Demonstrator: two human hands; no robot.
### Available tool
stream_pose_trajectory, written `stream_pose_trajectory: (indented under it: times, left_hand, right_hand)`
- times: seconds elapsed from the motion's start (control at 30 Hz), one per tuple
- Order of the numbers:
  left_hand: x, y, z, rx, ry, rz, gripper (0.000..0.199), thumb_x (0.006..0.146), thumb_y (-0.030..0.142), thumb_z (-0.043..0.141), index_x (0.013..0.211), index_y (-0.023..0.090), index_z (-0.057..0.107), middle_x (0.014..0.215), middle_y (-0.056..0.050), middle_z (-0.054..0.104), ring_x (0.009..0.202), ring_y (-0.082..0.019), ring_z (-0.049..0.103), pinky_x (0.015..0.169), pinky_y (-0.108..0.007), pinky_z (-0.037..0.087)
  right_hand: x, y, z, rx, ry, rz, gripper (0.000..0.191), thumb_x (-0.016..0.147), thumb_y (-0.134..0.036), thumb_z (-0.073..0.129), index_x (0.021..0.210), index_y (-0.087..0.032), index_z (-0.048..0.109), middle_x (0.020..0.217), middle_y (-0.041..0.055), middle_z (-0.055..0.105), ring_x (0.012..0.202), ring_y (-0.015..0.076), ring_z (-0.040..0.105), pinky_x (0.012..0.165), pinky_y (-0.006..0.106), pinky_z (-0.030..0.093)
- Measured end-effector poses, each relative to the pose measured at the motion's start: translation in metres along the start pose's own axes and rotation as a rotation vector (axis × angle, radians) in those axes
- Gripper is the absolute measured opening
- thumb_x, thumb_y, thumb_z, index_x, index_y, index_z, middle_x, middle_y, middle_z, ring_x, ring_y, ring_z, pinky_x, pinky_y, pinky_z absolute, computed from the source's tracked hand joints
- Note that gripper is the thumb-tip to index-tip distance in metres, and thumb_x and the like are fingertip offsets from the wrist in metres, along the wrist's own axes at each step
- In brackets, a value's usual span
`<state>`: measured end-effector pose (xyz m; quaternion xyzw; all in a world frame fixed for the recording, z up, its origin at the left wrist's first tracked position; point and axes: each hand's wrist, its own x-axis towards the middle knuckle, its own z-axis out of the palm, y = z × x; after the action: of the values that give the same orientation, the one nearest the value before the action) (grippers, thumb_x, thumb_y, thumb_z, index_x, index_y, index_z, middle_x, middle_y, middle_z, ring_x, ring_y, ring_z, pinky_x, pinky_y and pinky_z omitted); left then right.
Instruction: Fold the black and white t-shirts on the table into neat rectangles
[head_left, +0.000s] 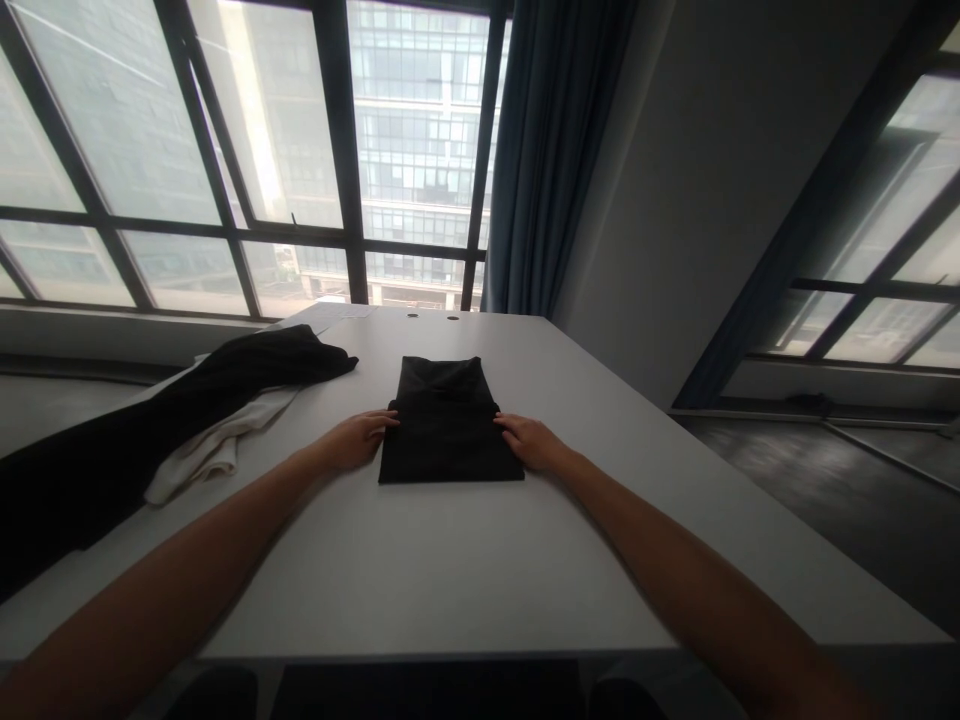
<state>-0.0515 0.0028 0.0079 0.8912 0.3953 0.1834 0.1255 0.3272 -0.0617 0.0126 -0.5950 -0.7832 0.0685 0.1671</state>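
Note:
A black cloth (pixel 450 430), folded into a neat rectangle, lies flat on the white table (pixel 435 570). A thicker fold crosses it, bulging slightly at both side edges. My left hand (pixel 361 438) holds its left edge at this fold, fingertips pressed on the fabric. On the opposite edge, my right hand (pixel 529 441) grips the cloth at about the same height, its fingers pointing inward. The undersides of both hands and the thumbs are mostly hidden.
At the left, a long black garment (pixel 195 400) lies loosely over a crumpled off-white cloth (pixel 217 455). Some white paper (pixel 337 312) is at the table's far left. Two dark round holes sit near the far edge. Windows and a blue curtain (pixel 555 150) stand beyond.

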Motion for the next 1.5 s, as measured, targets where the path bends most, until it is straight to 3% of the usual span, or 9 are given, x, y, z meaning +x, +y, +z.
stream_pose_trajectory:
  times: [0.17, 0.5, 0.7, 0.77, 0.93, 1.13, 1.3, 1.43, 1.5]
  left_hand:
    - [-0.008, -0.001, -0.007, -0.081, 0.03, 0.098, 0.042, 0.087, 0.042, 0.056, 0.118, 0.022, 0.076, 0.144, -0.008, 0.063, 0.141, -0.03, 0.049, 0.12, -0.05, 0.036]
    - [0.0, 0.036, -0.005, -0.066, 0.052, 0.15, 0.034, 0.084, 0.022, 0.051, 0.105, 0.024, 0.078, 0.115, -0.005, 0.077, 0.107, -0.025, 0.07, 0.101, -0.04, 0.051]
    - [-0.015, 0.045, -0.028, -0.513, -0.056, 0.105, 0.026, 0.082, 0.04, 0.065, 0.09, 0.019, 0.077, 0.077, -0.004, 0.075, 0.07, -0.02, 0.067, 0.068, -0.03, 0.052]
    - [-0.015, 0.051, -0.034, -0.746, -0.031, 0.027, 0.03, 0.073, 0.045, 0.075, 0.084, 0.017, 0.075, 0.072, -0.005, 0.072, 0.068, -0.02, 0.065, 0.064, -0.03, 0.052]
    - [-0.007, 0.059, -0.039, -1.041, 0.189, -0.323, 0.052, 0.065, 0.06, 0.083, 0.088, 0.014, 0.072, 0.078, -0.005, 0.07, 0.065, -0.018, 0.064, 0.062, -0.031, 0.054]
    - [-0.006, 0.043, -0.025, -0.903, 0.041, -0.657, 0.072, 0.07, 0.049, 0.085, 0.13, 0.014, 0.064, 0.087, -0.007, 0.073, 0.063, -0.016, 0.065, 0.054, -0.026, 0.052]
    - [-0.006, 0.04, -0.018, -0.704, 0.082, -0.481, 0.086, 0.066, 0.038, 0.087, 0.144, 0.019, 0.057, 0.107, -0.01, 0.075, 0.077, -0.022, 0.07, 0.061, -0.032, 0.057]
    - [-0.005, 0.04, -0.025, -0.618, 0.151, -0.291, 0.069, 0.07, 0.047, 0.081, 0.134, 0.022, 0.068, 0.125, -0.009, 0.073, 0.099, -0.028, 0.072, 0.083, -0.039, 0.06]
    - [-0.005, 0.037, -0.029, -0.56, 0.173, -0.29, 0.069, 0.075, 0.05, 0.077, 0.137, 0.023, 0.066, 0.128, -0.008, 0.072, 0.097, -0.028, 0.073, 0.083, -0.039, 0.06]
  right_hand:
    - [-0.006, 0.015, -0.011, 0.109, 0.033, -0.071, 0.046, 0.084, -0.005, 0.058, 0.123, -0.023, 0.074, 0.134, 0.0075, 0.069, 0.124, 0.0261, 0.064, 0.112, 0.04, 0.046]
    - [-0.007, 0.002, -0.019, 0.194, 0.093, -0.22, 0.031, 0.076, -0.004, 0.058, 0.089, -0.024, 0.079, 0.137, 0.0081, 0.065, 0.129, 0.0288, 0.059, 0.113, 0.051, 0.043]
    - [-0.022, -0.014, -0.054, 0.554, -0.228, -0.249, 0.019, 0.08, -0.024, 0.064, 0.094, -0.019, 0.076, 0.099, 0.0059, 0.077, 0.096, 0.0242, 0.07, 0.093, 0.041, 0.055]
    - [-0.021, -0.019, -0.056, 0.715, -0.201, -0.18, 0.022, 0.079, -0.033, 0.068, 0.093, -0.018, 0.075, 0.087, 0.0042, 0.075, 0.083, 0.0225, 0.069, 0.08, 0.037, 0.057]
    - [0.0, -0.029, -0.028, 0.964, 0.237, 0.129, 0.038, 0.083, -0.054, 0.069, 0.099, -0.019, 0.067, 0.077, 0.0012, 0.067, 0.067, 0.0162, 0.062, 0.061, 0.028, 0.052]
    - [0.009, -0.029, 0.002, 0.889, 0.084, 0.353, 0.045, 0.095, -0.045, 0.06, 0.131, -0.019, 0.057, 0.086, 0.0038, 0.07, 0.057, 0.0127, 0.059, 0.045, 0.022, 0.045]
    - [0.003, -0.026, 0.0, 0.677, 0.064, 0.139, 0.041, 0.078, -0.011, 0.07, 0.119, -0.016, 0.072, 0.106, 0.0077, 0.075, 0.081, 0.0159, 0.068, 0.076, 0.029, 0.058]
    - [0.005, -0.032, -0.004, 0.599, 0.17, 0.11, 0.044, 0.085, -0.018, 0.062, 0.129, -0.016, 0.07, 0.092, 0.0054, 0.076, 0.074, 0.0163, 0.066, 0.079, 0.034, 0.058]
    - [0.006, -0.036, -0.004, 0.59, 0.212, 0.096, 0.046, 0.089, -0.023, 0.062, 0.134, -0.018, 0.067, 0.103, 0.0069, 0.076, 0.078, 0.0166, 0.067, 0.083, 0.035, 0.057]
